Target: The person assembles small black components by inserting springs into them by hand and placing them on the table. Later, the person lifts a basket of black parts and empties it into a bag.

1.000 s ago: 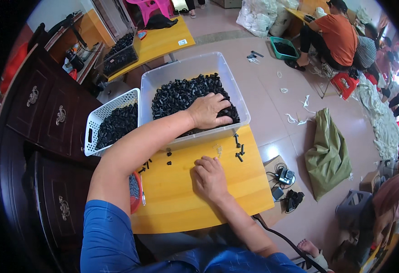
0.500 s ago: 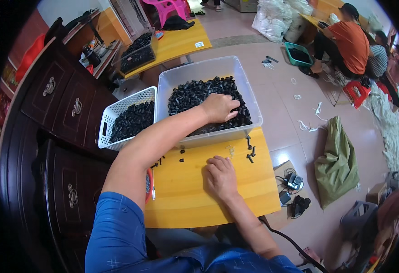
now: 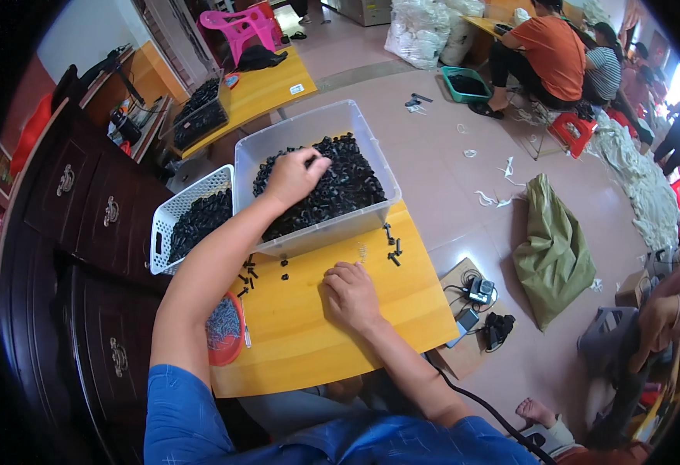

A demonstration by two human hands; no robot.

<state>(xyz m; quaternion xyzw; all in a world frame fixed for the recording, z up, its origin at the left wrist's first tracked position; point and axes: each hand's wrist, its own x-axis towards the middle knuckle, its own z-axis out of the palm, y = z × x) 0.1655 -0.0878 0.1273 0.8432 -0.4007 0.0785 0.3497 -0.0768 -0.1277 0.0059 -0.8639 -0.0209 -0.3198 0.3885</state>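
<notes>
My left hand [image 3: 297,177] is over a clear plastic bin [image 3: 320,226] filled with small black plastic pieces [image 3: 340,182]. Its thumb and fingers are pinched together; whatever they hold is too small to make out. On the yellow table [image 3: 309,341], my right hand [image 3: 351,294] rests palm down, fingers loosely bent and slightly apart. Some tiny pale metal bits [image 3: 362,252] lie just beyond its fingertips. Several black screw-like parts [image 3: 395,249] lie right of them, and others [image 3: 248,277] lie left, near my left forearm.
Left of the bin stands a white perforated basket [image 3: 161,225] of black pieces. A red dish [image 3: 227,356] of small metal parts sits at the table's left edge. Dark drawers [image 3: 92,186] stand close on the left. A green sack [image 3: 549,256] lies on the floor; people sit farther right.
My left hand has moved from the bin's right side toward its left, with its fingers drawn up from the pieces. My right hand stays on the table. The whole view has shifted.
</notes>
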